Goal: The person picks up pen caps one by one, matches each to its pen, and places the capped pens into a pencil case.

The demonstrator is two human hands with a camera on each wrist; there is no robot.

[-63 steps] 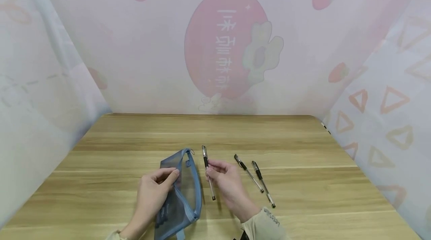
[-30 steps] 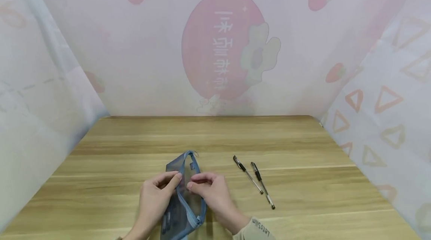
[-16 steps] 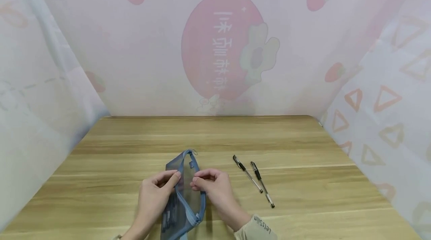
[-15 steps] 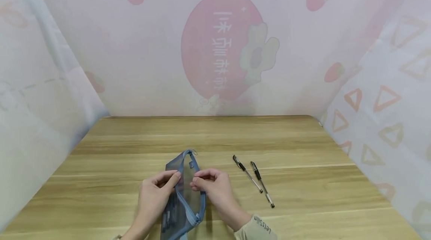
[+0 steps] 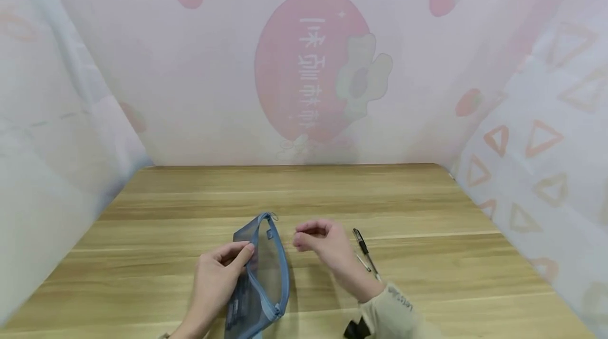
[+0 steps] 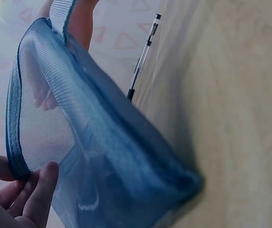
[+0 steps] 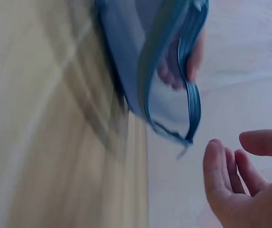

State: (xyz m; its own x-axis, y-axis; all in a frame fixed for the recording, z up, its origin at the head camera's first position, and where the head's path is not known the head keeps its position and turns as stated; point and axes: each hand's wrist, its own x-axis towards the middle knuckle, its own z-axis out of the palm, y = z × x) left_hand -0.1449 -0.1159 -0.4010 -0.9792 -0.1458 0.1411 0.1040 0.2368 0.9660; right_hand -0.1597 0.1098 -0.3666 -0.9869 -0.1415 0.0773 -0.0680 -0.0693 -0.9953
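A blue mesh zip pouch (image 5: 256,275) stands unzipped on the table, mouth facing right. My left hand (image 5: 220,275) pinches the near-left edge of its opening between thumb and fingers, also plain in the left wrist view. Dark slim shapes show through the mesh low in the pouch. To the right of the pouch, my right hand (image 5: 334,254) is held over the table with nothing in it; in the right wrist view its thumb and fingers (image 7: 216,166) are apart. A black-gripped gel pen (image 5: 362,242) lies beside that hand, and a second pen (image 5: 363,262) is mostly hidden behind it.
The wooden table (image 5: 190,201) runs back to a pale printed curtain (image 5: 214,91), with more curtain at both sides. A strap (image 6: 62,16) hangs from one end of the pouch. At the right sleeve is a black object (image 5: 357,328).
Earlier my right hand brought a pen to the pouch mouth and went in with it. Now that hand has come out without the pen and moved right, toward the loose pens. My left hand keeps its grip.
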